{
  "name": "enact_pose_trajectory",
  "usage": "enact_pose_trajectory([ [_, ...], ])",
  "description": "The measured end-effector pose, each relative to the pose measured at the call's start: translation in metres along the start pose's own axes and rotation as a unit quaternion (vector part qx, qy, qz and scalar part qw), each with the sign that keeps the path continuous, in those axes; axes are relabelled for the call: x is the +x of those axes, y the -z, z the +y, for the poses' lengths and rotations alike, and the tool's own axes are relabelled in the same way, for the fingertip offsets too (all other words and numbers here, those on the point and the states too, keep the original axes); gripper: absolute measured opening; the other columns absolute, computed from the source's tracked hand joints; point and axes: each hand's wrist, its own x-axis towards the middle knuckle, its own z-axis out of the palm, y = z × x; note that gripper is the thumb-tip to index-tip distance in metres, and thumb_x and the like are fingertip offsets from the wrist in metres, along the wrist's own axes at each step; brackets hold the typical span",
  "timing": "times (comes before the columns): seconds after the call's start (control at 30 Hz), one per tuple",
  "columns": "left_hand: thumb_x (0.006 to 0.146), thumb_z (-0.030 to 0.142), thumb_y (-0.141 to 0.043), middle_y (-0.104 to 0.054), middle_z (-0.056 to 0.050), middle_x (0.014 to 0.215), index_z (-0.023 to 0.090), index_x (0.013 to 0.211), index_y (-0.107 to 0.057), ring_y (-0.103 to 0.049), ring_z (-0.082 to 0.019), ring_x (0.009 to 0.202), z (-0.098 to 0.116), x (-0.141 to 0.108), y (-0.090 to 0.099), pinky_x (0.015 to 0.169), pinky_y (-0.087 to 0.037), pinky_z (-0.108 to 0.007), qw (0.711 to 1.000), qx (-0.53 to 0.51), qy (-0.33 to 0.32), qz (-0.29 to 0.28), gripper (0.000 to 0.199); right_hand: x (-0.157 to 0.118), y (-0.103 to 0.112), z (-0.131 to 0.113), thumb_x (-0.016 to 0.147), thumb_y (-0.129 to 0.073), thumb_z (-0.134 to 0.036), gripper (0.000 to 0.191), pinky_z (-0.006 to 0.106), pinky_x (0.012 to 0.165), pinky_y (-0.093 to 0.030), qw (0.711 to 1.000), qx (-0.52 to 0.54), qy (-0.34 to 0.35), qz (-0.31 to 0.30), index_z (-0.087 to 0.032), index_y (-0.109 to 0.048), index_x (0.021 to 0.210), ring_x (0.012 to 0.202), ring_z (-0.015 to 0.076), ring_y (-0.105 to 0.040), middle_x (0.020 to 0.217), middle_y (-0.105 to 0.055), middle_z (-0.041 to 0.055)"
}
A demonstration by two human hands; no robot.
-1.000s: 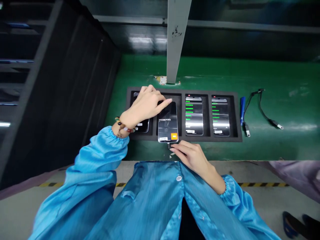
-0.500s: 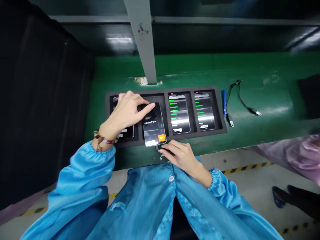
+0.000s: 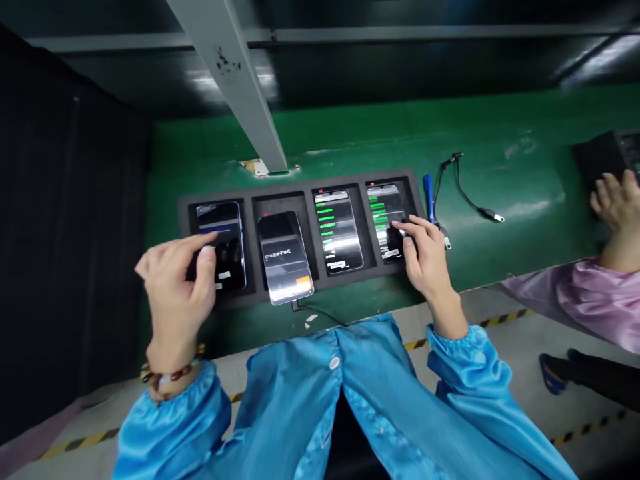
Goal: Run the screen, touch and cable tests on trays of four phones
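My left hand is over the leftmost smartphone, its index finger stretched across the dark screen and the thumb apart. At the other end, my right hand reaches over the rightmost smartphone, fingertips at its screen with green lines; whether they touch I cannot tell. A second smartphone lies tilted in its slot, its lower end over the front edge of the black foam tray. A thin black cable is plugged into that end. The third smartphone shows green lines too.
Right of the tray lie a blue pen and a short black cable with metal plugs. A grey post stands behind the tray. At far right, a co-worker's hand is near a dark tray on the green table.
My left hand has left the tilted smartphone for the leftmost one. My right hand has let go of the plugged-in cable and moved right to the rightmost smartphone. A co-worker's hand has come into view.
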Motion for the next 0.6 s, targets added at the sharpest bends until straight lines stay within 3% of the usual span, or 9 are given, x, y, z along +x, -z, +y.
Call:
enact_pose_trajectory([
  [0.07,0.111,0.043,-0.056,-0.081,-0.011,0.118,0.021,0.125,-0.081,-0.069,-0.031,0.120,0.003,-0.006,0.003,0.120,-0.041,-0.055,1.000,-0.002,-0.005,0.013,0.036,0.002,0.000,-0.001,0.115,-0.043,-0.036,0.041,0.063,0.123,-0.047,1.000,0.006,0.006,0.004,-0.028,-0.071,0.144,0.150,0.0341,-0.059,0.144,-0.073,0.0118],
  [0.13,0.109,0.039,-0.060,-0.080,-0.010,0.118,0.024,0.127,-0.079,-0.068,-0.031,0.120,0.017,-0.006,0.002,0.121,-0.039,-0.056,0.999,-0.012,-0.040,-0.011,0.031,-0.001,0.001,0.001,0.115,-0.044,-0.033,0.040,0.063,0.123,-0.048,0.999,0.025,0.022,0.020,-0.028,-0.071,0.144,0.149,0.0339,-0.060,0.144,-0.074,0.0114],
  [0.23,0.109,0.031,-0.057,-0.079,-0.009,0.125,0.028,0.136,-0.075,-0.067,-0.030,0.127,0.055,0.005,-0.008,0.126,-0.034,-0.057,0.982,-0.032,-0.135,-0.128,0.033,-0.011,0.003,0.006,0.113,-0.046,-0.030,0.039,0.061,0.120,-0.052,0.996,0.052,0.049,0.052,-0.027,-0.075,0.139,0.143,0.0334,-0.065,0.139,-0.076,0.0112],
  [0.37,0.108,0.023,-0.045,-0.077,-0.010,0.127,0.023,0.143,-0.070,-0.063,-0.028,0.134,0.100,0.028,-0.039,0.132,-0.031,-0.057,0.940,-0.040,-0.231,-0.249,0.043,-0.023,0.002,0.010,0.112,-0.049,-0.030,0.038,0.061,0.117,-0.056,0.996,0.054,0.050,0.055,-0.027,-0.078,0.135,0.138,0.0339,-0.068,0.138,-0.076,0.0120],
  [0.47,0.106,0.019,-0.043,-0.077,-0.014,0.126,0.017,0.144,-0.069,-0.062,-0.029,0.132,0.111,0.040,-0.058,0.135,-0.028,-0.059,0.930,-0.007,-0.256,-0.265,0.046,-0.025,0.001,0.009,0.111,-0.049,-0.027,0.038,0.061,0.118,-0.056,0.995,0.059,0.047,0.058,-0.027,-0.078,0.136,0.139,0.0338,-0.067,0.138,-0.075,0.0121],
  [0.6,0.106,0.019,-0.042,-0.078,-0.017,0.121,0.012,0.147,-0.067,-0.061,-0.032,0.134,0.111,0.048,-0.068,0.134,-0.030,-0.062,0.934,0.033,-0.244,-0.258,0.048,-0.023,0.001,0.008,0.109,-0.049,-0.022,0.040,0.062,0.117,-0.056,0.995,0.067,0.053,0.048,-0.027,-0.077,0.137,0.138,0.0335,-0.067,0.137,-0.075,0.0117],
])
